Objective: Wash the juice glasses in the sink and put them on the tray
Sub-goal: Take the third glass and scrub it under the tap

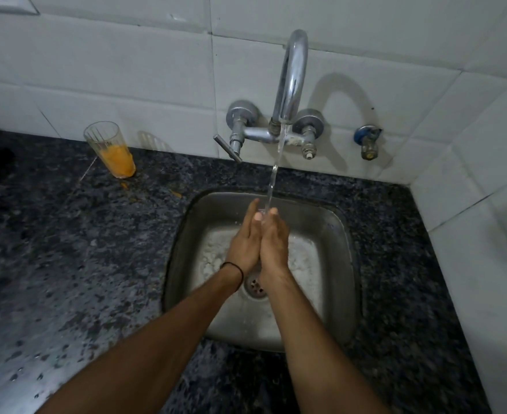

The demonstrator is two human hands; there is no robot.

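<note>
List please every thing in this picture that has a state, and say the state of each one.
tap: running, thin stream onto the hands
juice glass: upright on the counter, unwashed, orange juice inside
sink: wet, drain uncovered, no glass inside
left hand: empty, palm against the right hand
right hand: empty, under the stream

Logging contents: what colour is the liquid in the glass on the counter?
Orange, filling the lower part of the glass; head view.

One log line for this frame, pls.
hands: left hand and right hand pressed together under tap stream | glass: on counter, juice inside | tray: unseen
</note>
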